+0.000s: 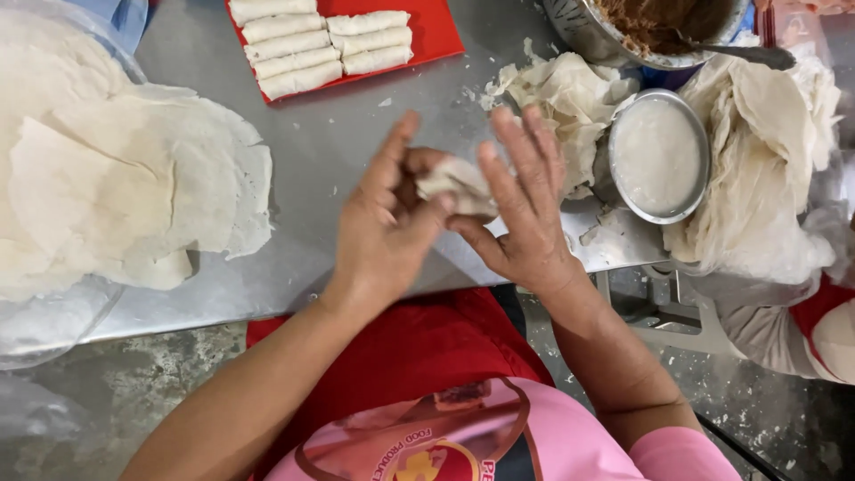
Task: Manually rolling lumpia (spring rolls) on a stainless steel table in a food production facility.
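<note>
My left hand (385,227) and my right hand (525,209) meet above the steel table (338,142), both holding a small pale spring roll wrapper piece (459,183) between their fingers. The left thumb and fingers pinch its left end. The right hand's fingers are spread over its right side. What lies inside the wrapper is hidden.
A stack of round wrappers (116,187) lies at left. A red tray (436,31) at the back holds several rolled spring rolls (303,44). At right are torn wrapper scraps (570,98), a small steel bowl of white paste (657,156), a filling bowl (650,27) with a spoon, and more wrappers (766,160).
</note>
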